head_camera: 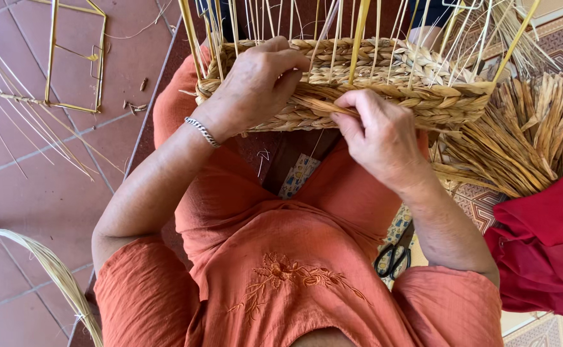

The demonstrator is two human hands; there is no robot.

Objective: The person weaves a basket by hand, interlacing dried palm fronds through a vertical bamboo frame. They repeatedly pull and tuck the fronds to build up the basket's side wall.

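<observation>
A half-woven straw basket (416, 83) rests on my lap, its braided wall facing me and thin upright stakes (358, 32) rising from its rim. My left hand (255, 83), with a silver bracelet on the wrist, grips the basket's near left rim, fingers curled over the braid. My right hand (378, 138) pinches a flat dried straw strand (320, 105) against the braided wall, just right of the left hand. I wear an orange embroidered dress (281, 270).
A pile of dried straw strips (519, 141) lies at the right beside red cloth (545, 244). Black scissors (394, 260) lie near my right elbow. A yellow wire frame (75, 58) and loose straws (50, 270) sit on the tiled floor at the left.
</observation>
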